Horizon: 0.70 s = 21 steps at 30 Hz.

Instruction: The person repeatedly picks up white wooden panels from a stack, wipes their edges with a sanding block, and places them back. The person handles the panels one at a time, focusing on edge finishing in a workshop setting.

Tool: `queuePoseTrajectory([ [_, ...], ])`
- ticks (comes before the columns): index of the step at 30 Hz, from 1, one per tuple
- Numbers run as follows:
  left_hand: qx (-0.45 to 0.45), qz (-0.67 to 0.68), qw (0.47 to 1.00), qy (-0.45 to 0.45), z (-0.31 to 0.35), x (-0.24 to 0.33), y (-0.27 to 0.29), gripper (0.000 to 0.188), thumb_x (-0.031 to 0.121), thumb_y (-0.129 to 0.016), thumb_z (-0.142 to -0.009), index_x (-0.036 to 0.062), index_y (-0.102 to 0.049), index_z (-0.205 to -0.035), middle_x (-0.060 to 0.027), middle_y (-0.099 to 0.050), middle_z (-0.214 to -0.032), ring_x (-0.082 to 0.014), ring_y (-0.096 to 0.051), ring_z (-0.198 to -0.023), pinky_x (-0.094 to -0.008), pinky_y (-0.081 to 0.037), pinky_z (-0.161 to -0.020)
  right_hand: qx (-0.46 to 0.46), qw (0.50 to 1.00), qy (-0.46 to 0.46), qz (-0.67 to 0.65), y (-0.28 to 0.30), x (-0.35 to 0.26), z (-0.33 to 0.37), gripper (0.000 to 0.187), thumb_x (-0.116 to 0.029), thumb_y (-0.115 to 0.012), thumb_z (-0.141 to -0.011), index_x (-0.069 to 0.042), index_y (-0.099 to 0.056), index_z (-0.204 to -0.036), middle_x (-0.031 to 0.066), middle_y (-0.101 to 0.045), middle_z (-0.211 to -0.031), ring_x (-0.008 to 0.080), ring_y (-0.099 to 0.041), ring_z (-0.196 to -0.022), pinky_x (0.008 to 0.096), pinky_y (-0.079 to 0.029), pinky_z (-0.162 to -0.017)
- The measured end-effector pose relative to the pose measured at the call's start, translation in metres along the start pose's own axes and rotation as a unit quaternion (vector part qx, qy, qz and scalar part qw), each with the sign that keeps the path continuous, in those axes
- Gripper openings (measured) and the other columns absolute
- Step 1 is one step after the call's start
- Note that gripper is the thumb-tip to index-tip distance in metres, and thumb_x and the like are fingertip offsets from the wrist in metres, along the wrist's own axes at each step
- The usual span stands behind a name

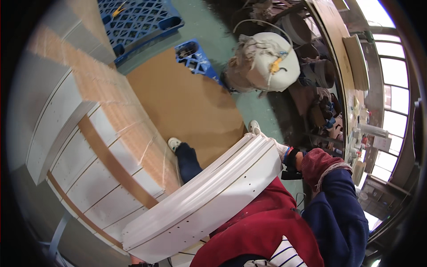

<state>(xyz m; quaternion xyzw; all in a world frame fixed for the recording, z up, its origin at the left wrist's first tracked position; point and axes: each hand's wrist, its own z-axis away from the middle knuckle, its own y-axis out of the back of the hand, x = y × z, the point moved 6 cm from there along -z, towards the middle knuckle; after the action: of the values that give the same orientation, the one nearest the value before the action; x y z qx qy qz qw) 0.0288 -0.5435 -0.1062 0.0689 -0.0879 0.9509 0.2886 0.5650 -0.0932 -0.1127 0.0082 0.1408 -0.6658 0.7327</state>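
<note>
White moulded piece [202,198]: is lying aslant across the lower middle of the frame, running from the lower left up to the centre right; its ribbed face is showing along the upper side, its flat, dark-holed face below.
Right hand [281,150]: is wearing a pale glove and grasping the piece at its upper right end; the fingers are partly hiding behind that end.
Left hand [135,259]: is showing only as a sliver at the lower edge of the frame, beside the piece's lower left end; the state of this grip I cannot tell.
Stacked white boards [80,162]: are standing at the left of the frame, brown strips running between them.
Cardboard sheet [191,98]: is covering floor at the upper centre; one white shoe [174,143] is resting at its left edge.
Blue pallet [138,18]: is lying at the upper left.
White-topped container [284,73]: is standing at the upper centre right, a pale cloth [247,55] and a yellow-handled item [275,66] lying on it.
Bench [336,38]: is running down the right side.
</note>
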Motion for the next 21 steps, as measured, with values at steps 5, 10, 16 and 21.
queuePoseTrajectory([
  [5, -0.046, -0.067, 0.997, 0.011, -0.048, 0.0, -0.132, 0.057, 0.049, -0.034, -0.091, 0.0052, -0.046, -0.125, -0.0125, -0.052, -0.122, -0.0304, -0.052, -0.108, -0.0413, -0.043, -0.093, -0.017, 0.998, 0.041, -0.041, 0.126, -0.017, 0.023, 0.045, -0.048, -0.05, -0.088, -0.013, -0.057, -0.114, 0.0004, -0.058, -0.106, 0.012, -0.055, -0.093, 0.0286, -0.046, -0.078],
  [10, -0.111, -0.147, 0.983, 0.006, -0.094, -0.032, -0.308, 0.056, 0.048, -0.034, -0.091, 0.005, -0.047, -0.124, -0.0124, -0.053, -0.121, -0.0301, -0.052, -0.107, -0.0409, -0.043, -0.092, -0.026, 0.998, 0.052, -0.024, 0.244, -0.046, 0.073, 0.058, -0.06, -0.039, -0.088, -0.012, -0.056, -0.116, 0.0004, -0.058, -0.106, 0.0112, -0.054, -0.091, 0.0294, -0.045, -0.08],
  [16, -0.181, -0.238, 0.954, -0.015, -0.115, -0.12, -0.557, 0.055, 0.047, -0.034, -0.091, 0.0049, -0.048, -0.124, -0.0123, -0.054, -0.12, -0.0297, -0.053, -0.106, -0.0405, -0.043, -0.091, 0.007, 0.967, 0.121, -0.224, 0.487, -0.034, 0.026, 0.039, -0.05, -0.047, -0.089, -0.015, -0.063, -0.089, -0.002, -0.062, -0.08, 0.0088, -0.057, -0.07, 0.0266, -0.048, -0.067],
  [21, -0.274, -0.322, 0.906, 0.015, -0.105, -0.175, -0.758, 0.054, 0.046, -0.034, -0.092, 0.0047, -0.048, -0.123, -0.0122, -0.055, -0.119, -0.0294, -0.054, -0.105, -0.0401, -0.044, -0.091, 0.021, 0.921, 0.173, -0.349, 0.642, 0.028, 0.105, 0.056, -0.063, -0.041, -0.084, -0.01, -0.06, -0.09, 0.0037, -0.063, -0.084, 0.0157, -0.057, -0.071, 0.0297, -0.047, -0.066],
])
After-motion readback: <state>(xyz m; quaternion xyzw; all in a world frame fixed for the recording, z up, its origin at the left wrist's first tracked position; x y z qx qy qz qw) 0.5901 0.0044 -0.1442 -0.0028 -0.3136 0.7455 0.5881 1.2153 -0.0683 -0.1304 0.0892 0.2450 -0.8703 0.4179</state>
